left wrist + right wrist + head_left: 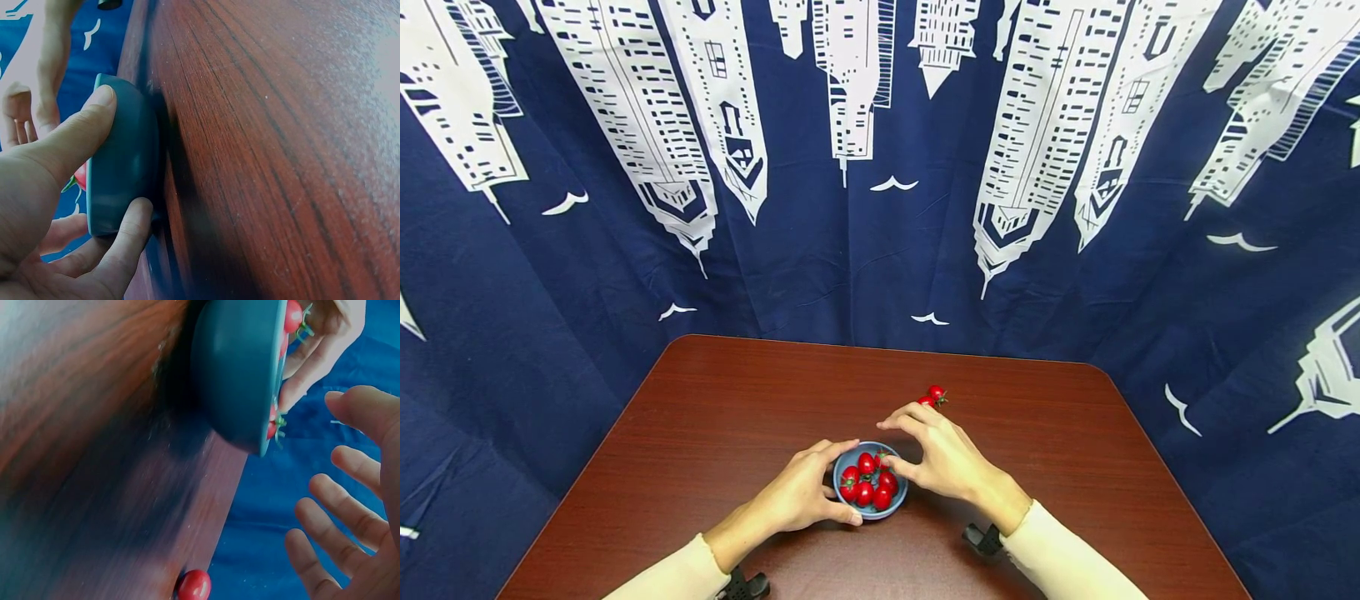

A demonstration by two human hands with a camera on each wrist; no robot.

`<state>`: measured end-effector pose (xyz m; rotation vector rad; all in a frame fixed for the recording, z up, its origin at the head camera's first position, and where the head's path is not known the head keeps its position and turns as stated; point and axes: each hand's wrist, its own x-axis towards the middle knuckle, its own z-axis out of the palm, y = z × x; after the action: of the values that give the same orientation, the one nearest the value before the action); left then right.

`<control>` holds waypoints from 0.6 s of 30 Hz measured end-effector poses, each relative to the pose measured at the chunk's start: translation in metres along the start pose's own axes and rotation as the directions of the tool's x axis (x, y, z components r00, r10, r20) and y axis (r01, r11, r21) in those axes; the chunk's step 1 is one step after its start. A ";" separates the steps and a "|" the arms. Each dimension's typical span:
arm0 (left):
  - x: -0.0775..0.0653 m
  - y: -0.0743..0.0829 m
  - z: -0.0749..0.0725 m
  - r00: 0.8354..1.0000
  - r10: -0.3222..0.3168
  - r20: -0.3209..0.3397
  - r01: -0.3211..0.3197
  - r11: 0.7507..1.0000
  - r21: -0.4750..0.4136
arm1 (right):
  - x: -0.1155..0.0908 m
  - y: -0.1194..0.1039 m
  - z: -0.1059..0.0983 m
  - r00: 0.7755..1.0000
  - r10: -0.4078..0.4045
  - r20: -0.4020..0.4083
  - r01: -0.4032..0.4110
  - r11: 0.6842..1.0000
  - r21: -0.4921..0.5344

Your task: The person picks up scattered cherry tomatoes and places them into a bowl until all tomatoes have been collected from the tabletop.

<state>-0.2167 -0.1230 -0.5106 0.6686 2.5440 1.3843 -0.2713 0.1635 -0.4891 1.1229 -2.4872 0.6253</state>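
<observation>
A small blue bowl (883,514) stands on the table with several red cherry tomatoes (865,493) in it, some with green stems. My left hand (801,492) holds the bowl from its left side. In the left wrist view, the thumb lies at the rim of the bowl (128,156) and a finger touches its lower wall. Over the bowl's right edge hovers my right hand (943,458). Its fingers are spread apart and hold nothing in the right wrist view. Beyond that hand, two more cherry tomatoes (936,392) lie on the table, one partly hidden by the fingers.
The brown wooden table (760,392) has rounded far corners. Behind and beside it hangs a dark blue curtain (850,267) printed with white buildings and birds. Black wrist devices (981,540) sit under both wrists, near the pale sleeves.
</observation>
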 end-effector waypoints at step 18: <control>0.000 0.000 0.000 1.000 -0.008 -0.002 0.008 1.000 -0.003 | -0.002 0.039 0.001 0.986 0.165 -0.002 -0.165 0.986 -0.013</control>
<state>-0.2164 -0.1228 -0.5106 0.6557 2.5430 1.3863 -0.2996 0.1877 -0.5004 0.9175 -2.5977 0.6533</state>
